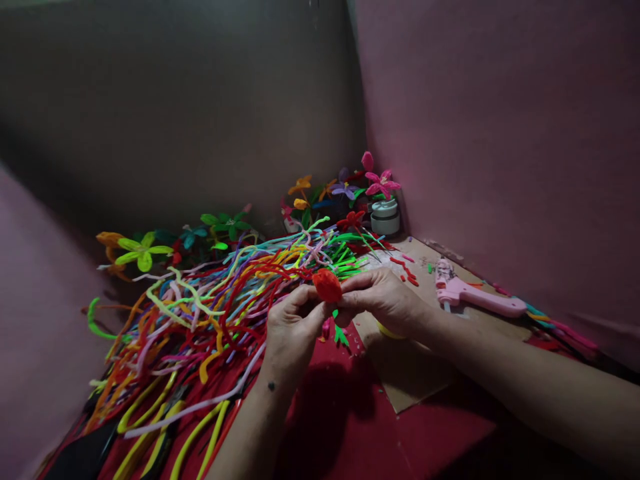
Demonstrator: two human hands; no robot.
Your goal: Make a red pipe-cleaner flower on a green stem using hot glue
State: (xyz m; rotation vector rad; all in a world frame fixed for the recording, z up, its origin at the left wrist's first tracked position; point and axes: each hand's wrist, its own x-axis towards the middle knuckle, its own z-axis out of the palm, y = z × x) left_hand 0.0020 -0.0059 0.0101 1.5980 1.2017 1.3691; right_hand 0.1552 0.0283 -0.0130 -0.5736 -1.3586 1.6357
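Note:
Between the fingertips of both hands is a small red fuzzy flower bud (327, 285), held up above the table. My left hand (295, 327) pinches it from the left and below, thumb against its base. From the right, my right hand (383, 297) closes thumb and fingers at its lower edge. A green leaf-shaped piece (341, 333) shows just below the hands. The underside of the bud is hidden by my fingers.
A heap of coloured pipe cleaners (200, 300) covers the left side. Yellow-handled tools (160, 427) lie in front. A pink glue gun (480, 297) rests on cardboard (410, 373) at right. Finished-looking flowers (383, 183) and a white-lidded container (385, 217) stand by the walls.

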